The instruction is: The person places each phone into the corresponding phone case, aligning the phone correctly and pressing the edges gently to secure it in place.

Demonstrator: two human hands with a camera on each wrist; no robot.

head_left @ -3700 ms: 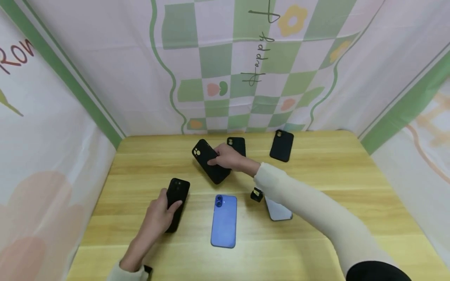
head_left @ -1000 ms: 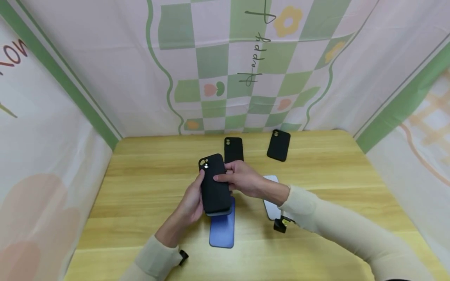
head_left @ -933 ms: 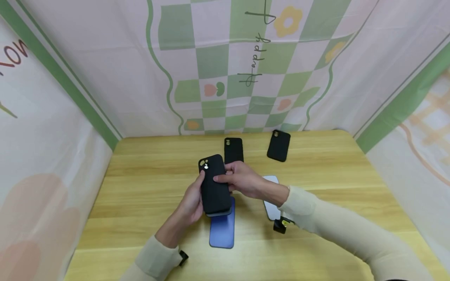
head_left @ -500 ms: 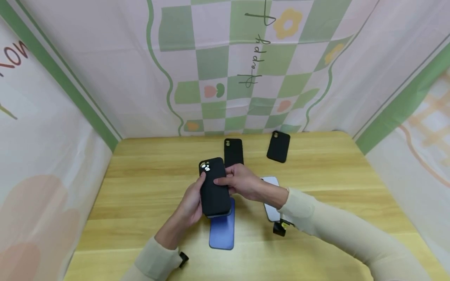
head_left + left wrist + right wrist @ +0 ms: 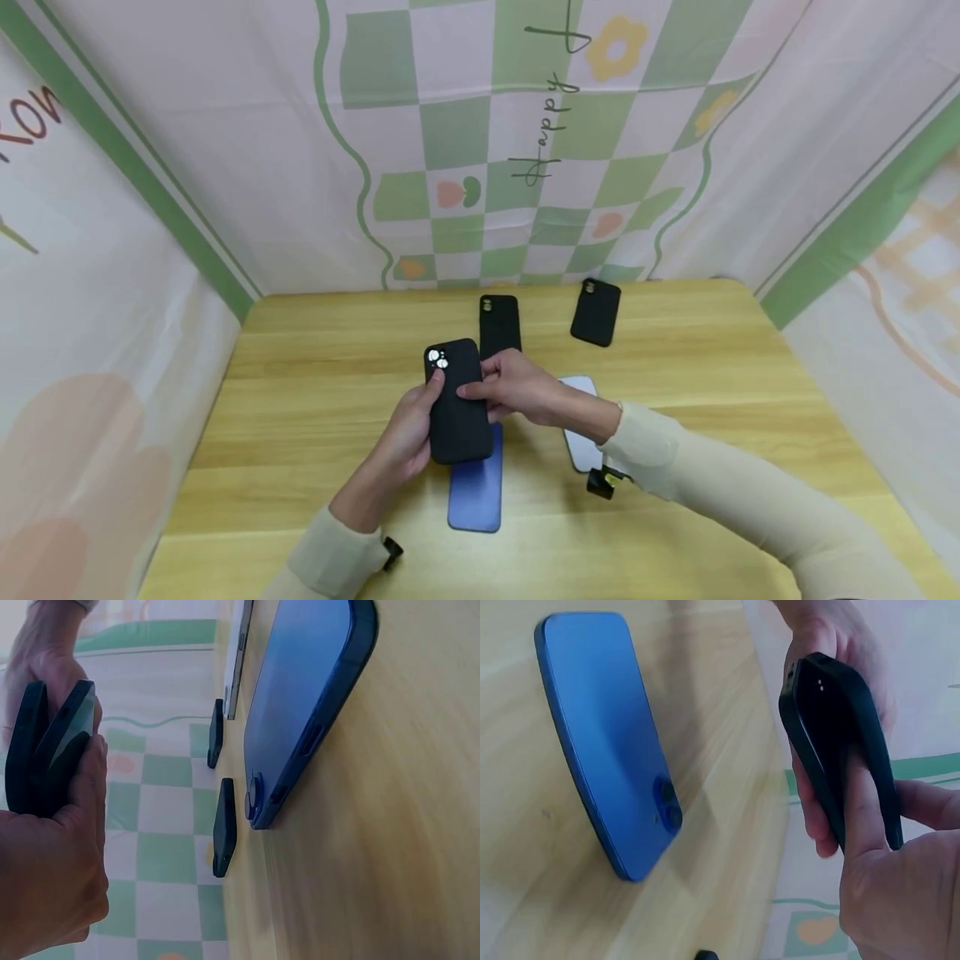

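A black phone case (image 5: 459, 421) lies over a dark phone (image 5: 73, 724), both held above the table; in the head view the case covers nearly all of the phone. Camera lenses show through the case's cutout. In both wrist views case and phone stand apart in a narrow V. My left hand (image 5: 408, 429) grips the phone, its thumb on the case near the cutout. My right hand (image 5: 525, 387) pinches the case's right edge, thumb on its back and a finger (image 5: 864, 802) inside the gap. A blue phone (image 5: 475, 496) lies beneath, partly hidden.
Two more black phone cases, a middle one (image 5: 499, 323) and a right one (image 5: 596, 313), lie near the table's back edge. A pale phone (image 5: 581, 433) lies partly under my right wrist. A patterned curtain (image 5: 457, 133) hangs behind the wooden table (image 5: 315, 350).
Both hands have brought the phone and case together from apart. Over the last second the case has shifted on the phone: its lower edge is now covered and the lenses sit in the cutout.
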